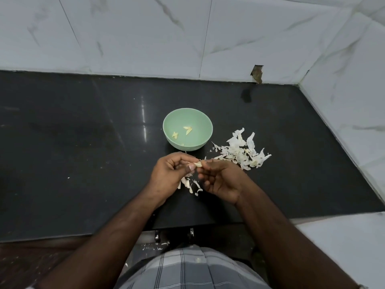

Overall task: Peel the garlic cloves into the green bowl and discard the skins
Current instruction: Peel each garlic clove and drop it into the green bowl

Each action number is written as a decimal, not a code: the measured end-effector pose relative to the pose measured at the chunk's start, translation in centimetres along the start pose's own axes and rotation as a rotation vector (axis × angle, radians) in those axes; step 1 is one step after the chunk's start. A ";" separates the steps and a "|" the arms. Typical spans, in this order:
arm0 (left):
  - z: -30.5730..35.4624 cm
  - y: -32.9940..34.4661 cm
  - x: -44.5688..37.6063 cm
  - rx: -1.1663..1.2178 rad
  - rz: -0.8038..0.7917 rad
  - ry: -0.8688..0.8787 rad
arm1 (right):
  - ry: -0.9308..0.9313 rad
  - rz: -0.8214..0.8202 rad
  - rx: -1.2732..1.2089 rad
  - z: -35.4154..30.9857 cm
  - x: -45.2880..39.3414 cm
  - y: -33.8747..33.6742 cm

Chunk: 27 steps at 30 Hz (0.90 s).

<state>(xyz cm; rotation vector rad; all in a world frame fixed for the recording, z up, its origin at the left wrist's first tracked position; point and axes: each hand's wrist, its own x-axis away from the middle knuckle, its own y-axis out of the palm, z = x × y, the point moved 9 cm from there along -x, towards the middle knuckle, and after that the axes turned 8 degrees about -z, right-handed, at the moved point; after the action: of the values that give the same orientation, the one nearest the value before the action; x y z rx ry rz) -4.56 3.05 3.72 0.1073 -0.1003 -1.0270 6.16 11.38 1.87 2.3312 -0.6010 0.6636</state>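
Observation:
A pale green bowl (pixel 201 122) stands on the black counter and holds several small peeled garlic cloves (pixel 188 130). Just in front of the bowl, my left hand (pixel 169 176) and my right hand (pixel 221 180) meet above the counter. Both pinch one small garlic clove (pixel 198 164) between thumb and fingertips, with a bit of skin sticking out. A heap of white garlic skins (pixel 241 152) lies to the right of the bowl. A smaller scatter of skins (pixel 190 184) lies under my hands.
The black counter (pixel 83 163) runs left to right, with a white marble-tiled wall (pixel 145 34) behind and another on the right. A chipped hole in the tile (pixel 257 74) sits at the wall's base. A few skin scraps (pixel 158 246) lie below the counter's front edge.

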 end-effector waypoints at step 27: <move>-1.1 0.7 0.4 0.167 0.065 -0.210 | -0.539 0.367 0.738 -5.2 2.8 -1.3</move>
<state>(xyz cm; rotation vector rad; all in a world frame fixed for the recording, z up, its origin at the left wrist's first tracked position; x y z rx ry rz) -3.62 3.12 2.73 0.1472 -0.3783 -0.9622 7.53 15.13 6.44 3.1669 -1.2072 0.4471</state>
